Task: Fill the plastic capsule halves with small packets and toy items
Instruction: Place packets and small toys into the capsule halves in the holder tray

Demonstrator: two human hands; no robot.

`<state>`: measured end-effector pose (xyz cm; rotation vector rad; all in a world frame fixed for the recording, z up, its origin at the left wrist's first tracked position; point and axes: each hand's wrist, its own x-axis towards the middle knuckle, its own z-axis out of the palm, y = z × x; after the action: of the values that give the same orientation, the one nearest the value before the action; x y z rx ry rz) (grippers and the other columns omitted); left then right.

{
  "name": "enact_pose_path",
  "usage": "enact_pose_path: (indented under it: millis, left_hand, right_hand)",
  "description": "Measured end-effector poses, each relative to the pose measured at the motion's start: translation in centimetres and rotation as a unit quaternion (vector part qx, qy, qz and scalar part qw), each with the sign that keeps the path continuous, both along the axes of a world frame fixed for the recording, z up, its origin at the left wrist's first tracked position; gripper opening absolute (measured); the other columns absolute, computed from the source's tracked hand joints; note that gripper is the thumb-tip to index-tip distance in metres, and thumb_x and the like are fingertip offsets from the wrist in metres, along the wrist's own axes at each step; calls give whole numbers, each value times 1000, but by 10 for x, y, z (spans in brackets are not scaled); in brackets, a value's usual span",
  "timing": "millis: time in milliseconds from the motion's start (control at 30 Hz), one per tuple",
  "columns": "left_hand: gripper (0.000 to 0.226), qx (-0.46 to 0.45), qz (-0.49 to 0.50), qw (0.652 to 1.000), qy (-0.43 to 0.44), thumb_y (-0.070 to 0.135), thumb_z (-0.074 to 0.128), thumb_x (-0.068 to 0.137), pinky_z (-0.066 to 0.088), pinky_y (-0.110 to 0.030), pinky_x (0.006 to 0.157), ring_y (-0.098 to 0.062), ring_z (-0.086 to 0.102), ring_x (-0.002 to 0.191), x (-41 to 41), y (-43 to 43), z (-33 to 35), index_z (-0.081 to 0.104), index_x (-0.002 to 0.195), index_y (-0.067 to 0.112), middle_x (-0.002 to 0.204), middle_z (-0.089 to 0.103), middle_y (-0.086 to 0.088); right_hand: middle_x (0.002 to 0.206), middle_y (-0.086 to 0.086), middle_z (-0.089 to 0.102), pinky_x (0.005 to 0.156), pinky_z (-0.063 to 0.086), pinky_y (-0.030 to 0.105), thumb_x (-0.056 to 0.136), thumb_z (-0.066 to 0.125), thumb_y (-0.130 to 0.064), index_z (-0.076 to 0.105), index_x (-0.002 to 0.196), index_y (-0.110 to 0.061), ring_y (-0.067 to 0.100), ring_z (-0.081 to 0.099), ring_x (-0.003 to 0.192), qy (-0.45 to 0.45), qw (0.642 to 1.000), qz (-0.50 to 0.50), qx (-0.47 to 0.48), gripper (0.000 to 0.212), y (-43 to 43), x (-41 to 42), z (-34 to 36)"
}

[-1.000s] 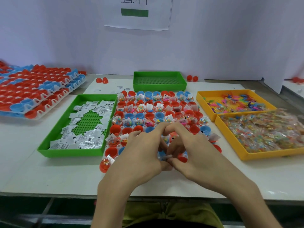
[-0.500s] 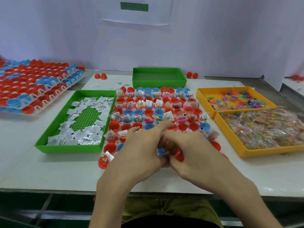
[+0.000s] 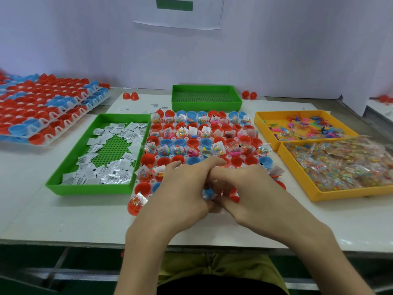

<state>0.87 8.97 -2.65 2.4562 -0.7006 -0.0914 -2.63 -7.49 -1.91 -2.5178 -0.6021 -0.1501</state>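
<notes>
Head view: left hand and right hand curled together, grip unclear; blue capsule half directly beneath, between both.

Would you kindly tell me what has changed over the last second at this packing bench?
The left hand and right hand have drawn tighter together over the near rows of the capsule rack. Their fingertips, earlier arched and meeting, now overlap. What they hold is hidden. The green tray of packets, yellow trays and rack stayed put.

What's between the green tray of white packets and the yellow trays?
In the head view, the rack of red and blue capsule halves, many already holding packets.
</notes>
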Motion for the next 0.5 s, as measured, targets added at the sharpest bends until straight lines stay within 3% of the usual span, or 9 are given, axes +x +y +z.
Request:
enact_pose_path:
  millis: [400, 500]
  left_hand:
    - [83, 23, 8, 1000, 3, 36, 86, 74, 19, -43, 119, -2, 55, 109, -2, -1, 2, 40, 143, 45, 111, 68, 18]
    - [82, 24, 6, 1000, 0, 35, 86, 74, 23, -45, 118, 2, 52, 101, -3, -1, 4, 41, 141, 45, 105, 66, 20]
  right_hand:
    - [106, -18, 68, 81, 53, 26, 84, 69, -6, 68, 114, -30, 3, 63, 98, 19, 999, 11, 47, 38, -12, -5, -12]
    - [105, -19, 67, 81, 52, 25, 85, 71, -8, 67, 114, -33, 4, 62, 97, 9, 998, 12, 60, 39, -13, -6, -11]
